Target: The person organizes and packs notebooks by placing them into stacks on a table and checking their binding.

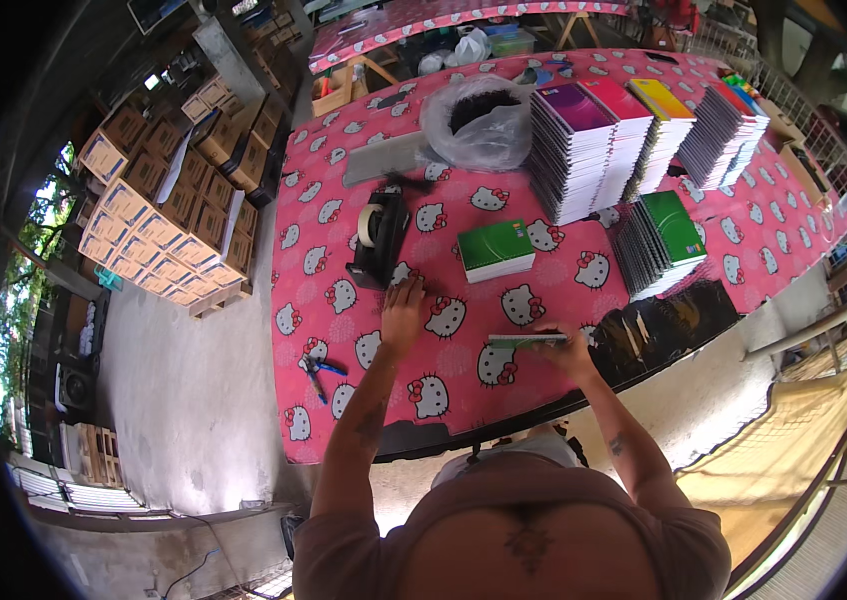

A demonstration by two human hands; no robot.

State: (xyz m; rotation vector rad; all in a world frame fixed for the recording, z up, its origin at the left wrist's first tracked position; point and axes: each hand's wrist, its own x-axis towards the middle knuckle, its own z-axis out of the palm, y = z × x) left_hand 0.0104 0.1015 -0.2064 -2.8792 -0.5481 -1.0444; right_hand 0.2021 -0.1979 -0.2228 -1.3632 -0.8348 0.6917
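Note:
My right hand (566,350) grips a thin green notebook (512,341), held edge-on above the table's near side. At the near end of a black tape dispenser (381,240) lies my left hand (404,312), fingers stretched forward; no held thing shows in it. A roll of tape (370,225) sits in the dispenser. Beyond my hands, a short stack of green notebooks (497,248) stands in the middle. To its right is a taller stack of green spiral notebooks (666,240), spines facing left. Blue-handled pliers (324,373) rest at the near left.
A pink patterned cloth covers the table (344,330). Tall stacks of purple (574,140), red (624,125) and yellow notebooks (659,130) stand at the back, beside a clear plastic bag (479,125) holding black material. Cardboard boxes (169,210) are piled left of the table.

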